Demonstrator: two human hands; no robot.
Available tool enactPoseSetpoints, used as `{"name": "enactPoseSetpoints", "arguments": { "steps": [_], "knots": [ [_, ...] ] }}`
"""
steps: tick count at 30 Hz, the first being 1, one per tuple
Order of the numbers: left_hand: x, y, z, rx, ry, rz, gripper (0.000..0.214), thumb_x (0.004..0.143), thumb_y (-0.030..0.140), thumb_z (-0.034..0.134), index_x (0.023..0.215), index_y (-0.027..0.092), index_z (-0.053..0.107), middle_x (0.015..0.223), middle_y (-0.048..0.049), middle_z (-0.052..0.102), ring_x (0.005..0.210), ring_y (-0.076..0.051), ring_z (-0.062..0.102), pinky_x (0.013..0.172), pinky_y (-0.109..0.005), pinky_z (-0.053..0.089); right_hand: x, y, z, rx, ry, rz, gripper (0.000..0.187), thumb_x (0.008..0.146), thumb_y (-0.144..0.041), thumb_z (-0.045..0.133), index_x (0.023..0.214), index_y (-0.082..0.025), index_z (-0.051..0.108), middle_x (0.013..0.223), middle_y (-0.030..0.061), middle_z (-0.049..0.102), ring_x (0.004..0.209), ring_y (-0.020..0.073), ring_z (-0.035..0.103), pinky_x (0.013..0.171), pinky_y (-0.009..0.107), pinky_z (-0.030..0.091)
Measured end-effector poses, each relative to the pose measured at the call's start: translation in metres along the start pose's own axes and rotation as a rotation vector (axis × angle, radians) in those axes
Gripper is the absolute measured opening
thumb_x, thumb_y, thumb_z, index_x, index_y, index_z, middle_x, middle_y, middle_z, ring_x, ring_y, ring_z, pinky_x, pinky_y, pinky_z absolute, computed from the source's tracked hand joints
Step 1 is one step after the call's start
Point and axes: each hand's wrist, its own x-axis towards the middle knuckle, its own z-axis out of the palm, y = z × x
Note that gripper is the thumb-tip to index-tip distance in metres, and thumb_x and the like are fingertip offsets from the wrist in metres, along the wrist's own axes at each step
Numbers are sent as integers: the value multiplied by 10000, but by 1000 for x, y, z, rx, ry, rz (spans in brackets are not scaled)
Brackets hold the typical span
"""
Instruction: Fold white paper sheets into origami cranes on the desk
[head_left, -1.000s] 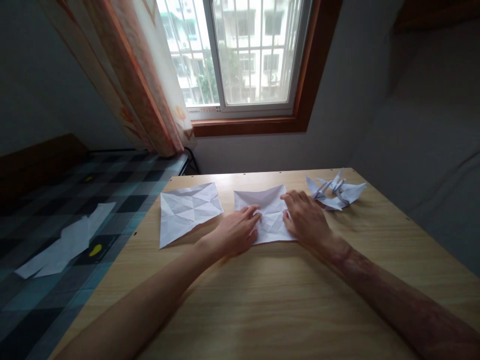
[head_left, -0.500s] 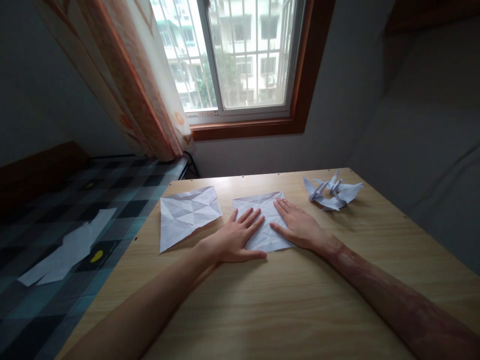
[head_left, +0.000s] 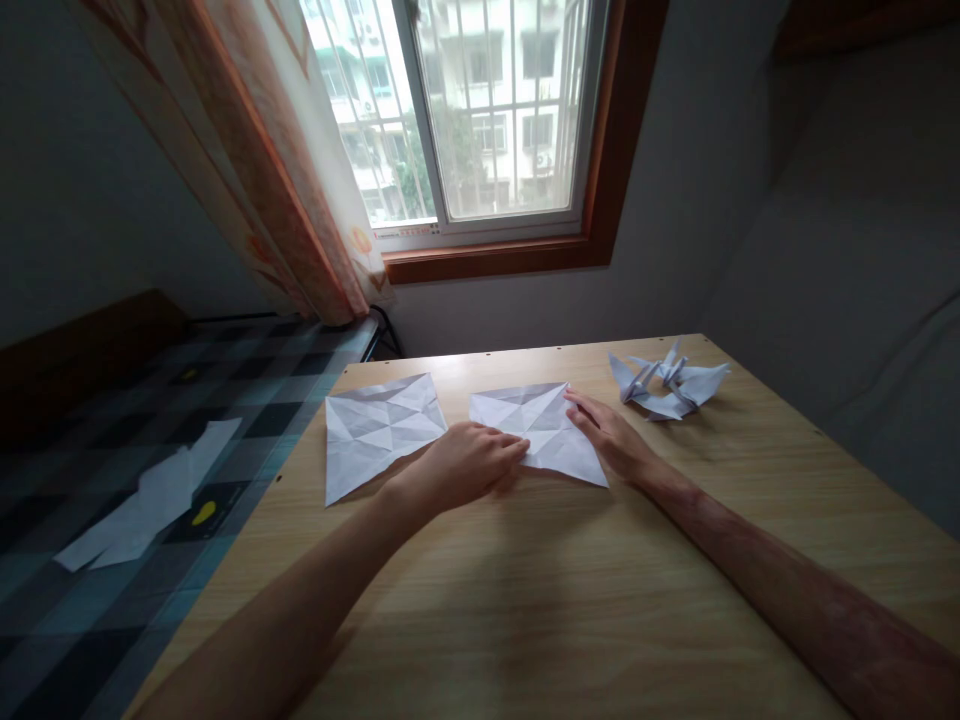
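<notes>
A creased white paper sheet lies on the wooden table in front of me. My left hand is curled, its fingertips pinching the sheet's near left edge. My right hand lies with fingers stretched out along the sheet's right edge, holding nothing. A second creased sheet lies flat just left of my left hand.
Folded paper cranes sit at the table's far right. A bed with a checked cover stands to the left, with loose white paper on it. Behind the table are a barred window and a curtain.
Both hands lay flat on the middle sheet half a second ago. The left hand has since curled onto the near left edge, the right has slid to the right edge, and the sheet has turned slightly.
</notes>
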Motion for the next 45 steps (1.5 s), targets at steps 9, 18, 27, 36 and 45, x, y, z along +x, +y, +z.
{"name": "enactPoseSetpoints", "arguments": {
  "steps": [9,18,27,36,45],
  "knots": [
    [-37,-39,-60,228,466,-274,373,1098,199,503,1425,262,670,1422,-73,777,1282,-250,756,1108,-416,596,-1,3,-1,83,22,37,607,1108,-619,439,1502,-218,665,1643,123,609,1575,310,515,1360,515,330],
    [-162,-59,-38,278,252,-547,456,1072,296,455,1442,236,716,1495,-98,731,1324,-326,744,1132,-505,606,-2,-5,0,-53,-23,-48,476,1110,-517,466,1301,-216,780,1590,134,657,1541,315,555,1320,530,377],
    [-193,-48,-9,31,50,-649,565,1078,557,460,1534,274,637,1709,-81,535,1540,-318,562,1310,-526,435,-1,-10,3,-210,-17,-155,484,1118,-509,445,1268,-173,759,1539,189,679,1516,330,573,1279,525,418],
    [-160,-86,32,-36,-103,-671,846,1071,703,410,1740,187,365,1816,-165,300,1701,-363,287,1372,-611,263,-36,-42,-40,-307,50,-312,344,1019,-358,631,1343,-282,718,1476,106,709,1397,371,621,1244,562,448],
    [-146,-91,-4,-22,-29,-531,836,1068,688,453,1729,182,374,1816,-158,316,1694,-360,307,1381,-592,263,-72,27,-114,-695,320,-295,390,1012,-422,656,1307,-172,711,1033,131,760,961,332,697,894,451,529]
  ]
}}
